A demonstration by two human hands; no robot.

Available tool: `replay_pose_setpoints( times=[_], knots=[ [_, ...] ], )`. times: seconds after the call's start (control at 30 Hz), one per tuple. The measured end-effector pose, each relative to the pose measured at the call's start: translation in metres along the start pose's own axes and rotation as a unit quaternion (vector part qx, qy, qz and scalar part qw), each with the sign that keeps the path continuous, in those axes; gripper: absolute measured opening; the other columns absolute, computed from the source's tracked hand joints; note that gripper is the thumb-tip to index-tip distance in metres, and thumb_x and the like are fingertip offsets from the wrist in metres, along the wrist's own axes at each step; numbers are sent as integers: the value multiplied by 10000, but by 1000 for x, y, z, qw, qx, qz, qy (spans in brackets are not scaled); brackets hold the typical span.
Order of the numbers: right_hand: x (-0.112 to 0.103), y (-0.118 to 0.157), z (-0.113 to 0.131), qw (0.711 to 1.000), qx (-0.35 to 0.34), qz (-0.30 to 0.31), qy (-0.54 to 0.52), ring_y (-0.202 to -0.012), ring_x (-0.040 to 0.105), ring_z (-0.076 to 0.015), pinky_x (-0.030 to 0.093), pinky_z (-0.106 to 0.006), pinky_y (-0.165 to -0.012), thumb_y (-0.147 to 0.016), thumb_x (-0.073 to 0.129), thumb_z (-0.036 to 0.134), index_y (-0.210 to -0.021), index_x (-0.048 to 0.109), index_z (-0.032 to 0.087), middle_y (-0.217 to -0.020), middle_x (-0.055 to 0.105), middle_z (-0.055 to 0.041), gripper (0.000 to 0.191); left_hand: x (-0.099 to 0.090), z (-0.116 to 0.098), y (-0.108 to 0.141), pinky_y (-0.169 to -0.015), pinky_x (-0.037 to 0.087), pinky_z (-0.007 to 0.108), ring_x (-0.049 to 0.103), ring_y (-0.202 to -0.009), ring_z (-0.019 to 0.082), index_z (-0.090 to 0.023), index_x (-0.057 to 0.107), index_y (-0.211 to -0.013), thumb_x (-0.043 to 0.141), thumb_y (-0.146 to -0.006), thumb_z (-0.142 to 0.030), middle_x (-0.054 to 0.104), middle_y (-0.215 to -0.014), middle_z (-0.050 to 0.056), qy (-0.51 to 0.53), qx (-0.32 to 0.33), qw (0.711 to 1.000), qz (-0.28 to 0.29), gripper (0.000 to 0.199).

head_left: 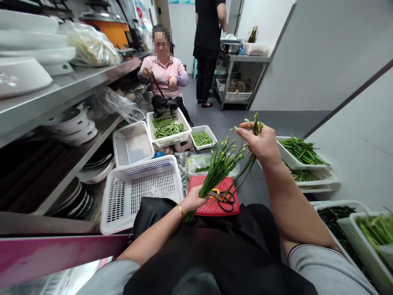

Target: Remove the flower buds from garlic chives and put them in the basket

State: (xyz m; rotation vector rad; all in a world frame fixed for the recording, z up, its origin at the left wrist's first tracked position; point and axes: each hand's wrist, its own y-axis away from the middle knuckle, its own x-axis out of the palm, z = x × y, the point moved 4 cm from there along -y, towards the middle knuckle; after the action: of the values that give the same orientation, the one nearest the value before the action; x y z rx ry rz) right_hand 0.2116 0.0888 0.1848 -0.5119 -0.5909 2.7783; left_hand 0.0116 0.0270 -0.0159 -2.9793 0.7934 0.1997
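Note:
My left hand (195, 198) is wrapped round a bunch of budded garlic chives (217, 164), their tips pointing up and to the right. Higher up on the right, my right hand (260, 141) pinches a few loose chive stems (250, 162), with buds showing above the fingers and stalks hanging below. Under the hands sits a red stool (201, 184). A pair of black-handled scissors (227, 200) lies on it, partly behind the chives and close to my left fingers.
A large white basket (115, 196) stands left of the stool. A co-worker in pink (166, 73) sits ahead behind baskets of green beans (168, 130); another person (208, 41) stands farther back. Baskets of greens (302, 151) line the right wall, and metal shelves (73, 84) the left.

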Motion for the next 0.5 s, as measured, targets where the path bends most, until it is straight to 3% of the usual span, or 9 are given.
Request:
replay_pose_setpoints(
  times=[0.1, 0.23, 0.37, 0.5],
  knots=[
    [-6, -4, -5, 998, 25, -33, 44, -456, 376, -72, 309, -237, -456, -629, 759, 440, -845, 620, 151, -523, 427, 67, 387, -2, 5, 0, -668, 469, 250, 605, -706, 163, -109, 662, -898, 639, -684, -158, 651, -702, 11, -19, 10, 1000, -18, 221],
    [-2, -3, -11, 996, 50, 60, 31, -408, 325, -62, 262, -235, -418, -648, 739, 431, -678, 622, 149, -442, 395, 65, 307, -4, 14, 0, -625, 452, 227, 575, -658, 140, -97, 670, -947, 626, -663, -122, 653, -703, 8, -27, 2, 999, -19, 289],
    [-4, 0, -14, 989, 92, 89, -76, -341, 217, -43, 171, -223, -358, -700, 683, 556, -762, 651, 134, -389, 277, 101, 428, -6, 17, 1, -587, 423, 209, 538, -612, 116, -84, 669, -941, 628, -663, -130, 639, -692, 0, -47, -21, 998, -32, 284],
    [-3, 3, -14, 983, 102, 153, -25, -358, 233, -31, 160, -218, -368, -630, 732, 590, -722, 651, 119, -402, 299, 95, 487, -6, 14, 2, -625, 438, 227, 557, -642, 134, -90, 675, -956, 640, -677, -144, 640, -705, 6, -61, -14, 997, -32, 287]
  ],
)
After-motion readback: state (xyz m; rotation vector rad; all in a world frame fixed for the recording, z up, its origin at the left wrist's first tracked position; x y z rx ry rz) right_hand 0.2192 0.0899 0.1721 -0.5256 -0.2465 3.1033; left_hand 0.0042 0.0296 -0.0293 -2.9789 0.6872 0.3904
